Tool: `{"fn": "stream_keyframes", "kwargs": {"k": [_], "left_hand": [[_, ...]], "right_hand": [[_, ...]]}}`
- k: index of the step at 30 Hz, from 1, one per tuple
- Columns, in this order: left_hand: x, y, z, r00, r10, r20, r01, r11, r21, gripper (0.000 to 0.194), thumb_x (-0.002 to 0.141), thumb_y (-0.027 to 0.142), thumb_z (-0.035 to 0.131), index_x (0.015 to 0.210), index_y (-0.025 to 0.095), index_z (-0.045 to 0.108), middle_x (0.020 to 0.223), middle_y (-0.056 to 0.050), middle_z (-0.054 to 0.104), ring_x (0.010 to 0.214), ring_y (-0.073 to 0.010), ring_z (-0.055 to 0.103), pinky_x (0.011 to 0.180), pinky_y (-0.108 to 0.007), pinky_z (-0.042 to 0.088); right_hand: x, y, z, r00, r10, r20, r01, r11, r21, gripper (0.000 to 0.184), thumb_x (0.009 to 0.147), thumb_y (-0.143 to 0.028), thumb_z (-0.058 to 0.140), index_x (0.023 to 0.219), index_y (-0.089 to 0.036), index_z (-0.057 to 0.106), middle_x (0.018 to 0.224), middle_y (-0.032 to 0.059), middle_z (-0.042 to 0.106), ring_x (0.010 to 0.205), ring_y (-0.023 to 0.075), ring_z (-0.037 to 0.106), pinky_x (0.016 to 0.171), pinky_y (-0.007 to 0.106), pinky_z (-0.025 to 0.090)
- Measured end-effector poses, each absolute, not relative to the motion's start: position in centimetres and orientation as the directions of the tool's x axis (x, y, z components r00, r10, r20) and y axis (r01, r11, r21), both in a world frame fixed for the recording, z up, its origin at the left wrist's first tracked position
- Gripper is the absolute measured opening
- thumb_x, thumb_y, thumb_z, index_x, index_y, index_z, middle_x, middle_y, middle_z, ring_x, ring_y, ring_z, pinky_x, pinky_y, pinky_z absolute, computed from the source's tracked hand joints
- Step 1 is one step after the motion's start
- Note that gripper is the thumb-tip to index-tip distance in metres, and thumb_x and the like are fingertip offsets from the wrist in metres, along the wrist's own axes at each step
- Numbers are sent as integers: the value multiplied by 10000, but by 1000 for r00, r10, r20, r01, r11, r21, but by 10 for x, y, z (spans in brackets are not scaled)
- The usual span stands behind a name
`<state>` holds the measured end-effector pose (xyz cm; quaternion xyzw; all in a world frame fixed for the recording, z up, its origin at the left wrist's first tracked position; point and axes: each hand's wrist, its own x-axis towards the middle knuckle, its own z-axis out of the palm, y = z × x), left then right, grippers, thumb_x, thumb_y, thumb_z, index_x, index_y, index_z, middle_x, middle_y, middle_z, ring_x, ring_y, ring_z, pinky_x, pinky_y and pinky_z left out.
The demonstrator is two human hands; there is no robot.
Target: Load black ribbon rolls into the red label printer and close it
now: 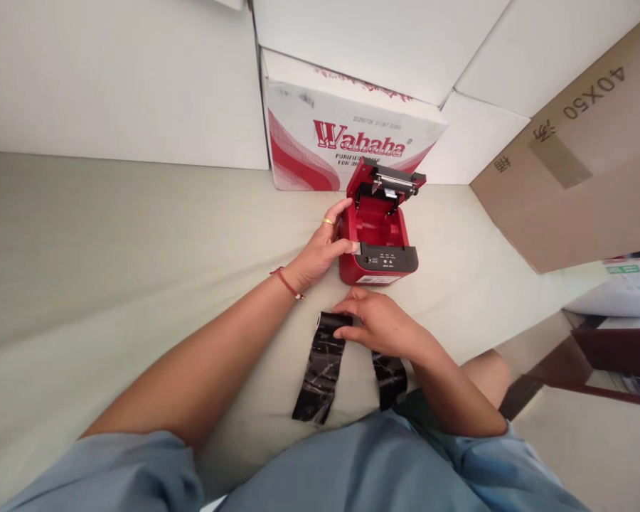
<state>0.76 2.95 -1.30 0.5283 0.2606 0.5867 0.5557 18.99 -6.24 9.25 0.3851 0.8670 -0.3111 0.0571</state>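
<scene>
A small red label printer (378, 267) with a black front panel stands on the cloth, its lid (387, 181) raised and its red inner bay showing. My left hand (325, 245) grips the printer's left side, thumb on the corner of the front panel and fingers along the outer wall. Just in front of the printer, my right hand (381, 323) has its thumb and forefinger closed on the right end of a small black marble-patterned roll (328, 321). A loose length of that material (317, 380) trails toward me. Another black marbled strip (389, 377) lies partly under my right wrist.
A pale green cloth (165, 263) covers the surface. Behind the printer stands a white and red Wahaha carton (309, 149), among large white boxes (122, 85). A brown cardboard box (581, 156) leans at the right. Dark red shelving (619, 355) sits lower right.
</scene>
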Motion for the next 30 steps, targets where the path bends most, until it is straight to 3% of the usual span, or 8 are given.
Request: {"fn": "stream_keyframes", "kwargs": {"k": [3,6,11,15,22,30], "left_hand": [[8,29,-12,175,934,310,-378,-227,897,1016,844,479,859,1725,346,371,1836,-92,465,1705,-403,440,1400,-613,415],[8,29,-11,167,941,294,-380,-214,900,1022,824,469,859,1717,331,382,1837,-96,465,1705,-409,440,1401,-614,416],[8,30,-11,159,942,295,-379,-218,900,1011,826,457,852,1716,338,388,1788,-98,522,1658,-404,499,1379,-617,440],[8,30,-11,177,939,295,-377,-212,902,1010,829,429,841,1720,340,374,1760,-102,545,1637,-399,513,1360,-623,455],[10,32,-11,163,947,278,-380,-200,903,1005,799,368,826,1708,340,401,1770,-94,524,1615,-385,538,1371,-625,449],[11,27,-5,143,964,227,-426,-147,893,1022,759,342,845,1694,334,434,1783,-85,508,1651,-390,498,1409,-634,405]], "right_hand": [[202,-66,116,-760,587,-278,623,537,-568,215,1003,-200,862,1217,-219,858,1156,80,747,1017,237,742,945,374,602],[225,-56,152,-774,630,-69,511,556,-656,243,1018,-226,838,1257,-263,859,1152,61,730,965,196,721,875,319,585],[243,-4,185,-552,827,105,682,521,-513,271,965,-255,832,1232,-252,878,843,-11,681,734,168,612,744,312,498],[225,38,169,-434,897,90,822,435,-369,319,932,-227,801,1243,-224,872,756,-21,691,702,184,619,724,327,470],[195,67,146,-417,908,30,907,418,-55,369,991,-259,737,1341,-248,851,906,58,843,857,282,760,813,387,557],[184,76,137,-394,915,-81,917,398,31,397,986,-240,752,1373,-242,843,1043,100,879,994,326,792,844,401,561]]}}
